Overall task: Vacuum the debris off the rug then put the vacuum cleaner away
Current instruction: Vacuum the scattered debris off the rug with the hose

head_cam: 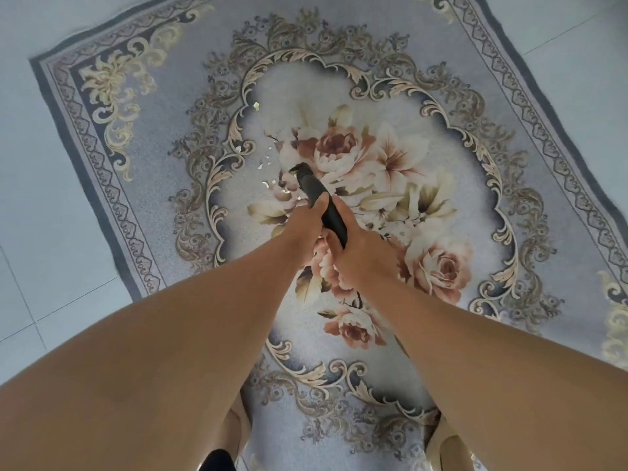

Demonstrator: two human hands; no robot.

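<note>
Pale tiles surround a floral rug. Both forearms hide much of its near half. The left hand and right hand grasp a black wand, its far tip blurred, beside pale debris left of centre.

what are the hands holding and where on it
Both hands grip the black vacuum nozzle along its tube: left hand nearer the tip, right hand behind it.
</note>
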